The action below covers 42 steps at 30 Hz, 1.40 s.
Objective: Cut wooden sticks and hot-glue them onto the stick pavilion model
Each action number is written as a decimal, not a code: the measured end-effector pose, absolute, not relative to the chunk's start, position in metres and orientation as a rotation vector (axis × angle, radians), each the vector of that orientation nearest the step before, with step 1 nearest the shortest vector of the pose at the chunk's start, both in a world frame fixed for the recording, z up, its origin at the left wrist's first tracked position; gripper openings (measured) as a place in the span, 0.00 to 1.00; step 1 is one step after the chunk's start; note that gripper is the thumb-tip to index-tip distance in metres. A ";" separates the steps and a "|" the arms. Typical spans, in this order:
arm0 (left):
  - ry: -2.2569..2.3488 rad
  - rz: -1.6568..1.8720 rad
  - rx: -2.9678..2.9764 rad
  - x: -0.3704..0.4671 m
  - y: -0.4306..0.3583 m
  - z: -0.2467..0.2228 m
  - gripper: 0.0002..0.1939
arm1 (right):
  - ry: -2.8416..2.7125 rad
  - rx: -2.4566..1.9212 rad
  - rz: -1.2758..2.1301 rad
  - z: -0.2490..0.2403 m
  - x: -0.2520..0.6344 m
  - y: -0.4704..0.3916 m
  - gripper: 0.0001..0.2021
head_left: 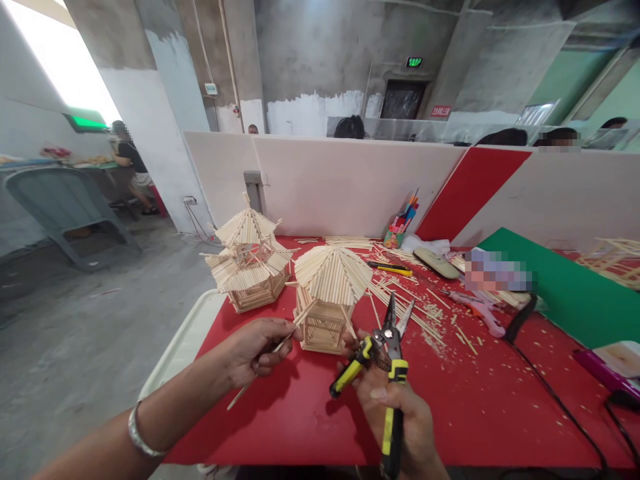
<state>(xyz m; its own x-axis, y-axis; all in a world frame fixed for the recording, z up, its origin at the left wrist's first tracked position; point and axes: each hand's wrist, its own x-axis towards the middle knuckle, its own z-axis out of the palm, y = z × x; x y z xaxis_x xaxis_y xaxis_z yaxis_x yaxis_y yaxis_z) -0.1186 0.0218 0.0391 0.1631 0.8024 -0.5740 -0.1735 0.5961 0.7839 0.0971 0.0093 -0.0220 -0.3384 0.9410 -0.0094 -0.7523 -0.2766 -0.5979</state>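
Note:
My left hand pinches a thin wooden stick that slants down toward me, its upper end close to the small stick pavilion. That pavilion stands upright on the red tabletop, with a cone roof of sticks and an open stick-built body. In my right hand are yellow-and-black cutting pliers, blades spread and pointing away from me; the fingertips reach near the pavilion's right side. A larger two-tier stick pavilion stands behind to the left.
Loose sticks and scraps lie right of the pavilion, with a yellow utility knife, a pink glue gun and its black cord. A pen cup stands by the white partition. A green board lies right. People sit beyond.

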 end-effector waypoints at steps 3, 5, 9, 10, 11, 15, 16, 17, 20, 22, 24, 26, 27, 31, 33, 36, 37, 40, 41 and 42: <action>1.208 0.767 0.646 -0.119 0.023 0.040 0.08 | -0.606 -0.440 1.842 -0.021 0.097 0.010 0.29; 1.212 0.767 0.643 -0.119 0.023 0.040 0.08 | -0.607 -0.440 1.840 -0.021 0.097 0.010 0.29; 1.222 0.769 0.646 -0.119 0.022 0.040 0.08 | -0.622 -0.437 1.841 -0.019 0.097 0.009 0.29; 1.223 0.769 0.648 -0.119 0.022 0.040 0.08 | -0.623 -0.435 1.838 -0.019 0.097 0.009 0.28; 1.223 0.770 0.649 -0.119 0.022 0.040 0.08 | -0.623 -0.434 1.836 -0.018 0.096 0.009 0.28; 1.232 0.777 0.638 -0.119 0.023 0.039 0.08 | -0.621 -0.416 1.844 -0.019 0.096 0.009 0.27; 1.237 0.780 0.635 -0.119 0.023 0.039 0.08 | -0.621 -0.413 1.847 -0.019 0.096 0.009 0.27; 1.240 0.784 0.633 -0.119 0.023 0.039 0.08 | -0.620 -0.411 1.848 -0.020 0.096 0.009 0.27; 1.239 0.792 0.633 -0.118 0.023 0.039 0.08 | -0.622 -0.416 1.848 -0.020 0.096 0.009 0.27; 1.234 0.794 0.639 -0.119 0.022 0.039 0.08 | -0.632 -0.422 1.852 -0.019 0.096 0.009 0.27; 1.232 0.797 0.646 -0.119 0.021 0.039 0.08 | -0.635 -0.431 1.860 -0.017 0.096 0.008 0.27; 1.229 0.798 0.647 -0.119 0.021 0.038 0.08 | -0.632 -0.443 1.865 -0.016 0.096 0.008 0.26; 1.228 0.797 0.647 -0.119 0.021 0.038 0.08 | -0.629 -0.449 1.862 -0.016 0.096 0.007 0.26; 1.225 0.797 0.656 -0.119 0.022 0.037 0.08 | -0.631 -0.466 1.840 -0.016 0.096 0.007 0.27; 1.225 0.800 0.658 -0.118 0.022 0.038 0.08 | -0.634 -0.470 1.843 -0.016 0.096 0.007 0.27; 1.231 0.805 0.654 -0.118 0.022 0.039 0.08 | -0.635 -0.474 1.841 -0.015 0.095 0.007 0.27; 1.235 0.806 0.649 -0.117 0.022 0.039 0.08 | -0.635 -0.477 1.838 -0.015 0.095 0.006 0.28; 1.254 0.799 0.634 -0.117 0.022 0.040 0.08 | -0.634 -0.482 1.836 -0.014 0.095 0.006 0.28; 1.256 0.797 0.632 -0.117 0.022 0.040 0.08 | -0.634 -0.483 1.839 -0.014 0.095 0.006 0.28; 1.258 0.796 0.633 -0.117 0.022 0.039 0.08 | -0.633 -0.482 1.842 -0.014 0.095 0.006 0.29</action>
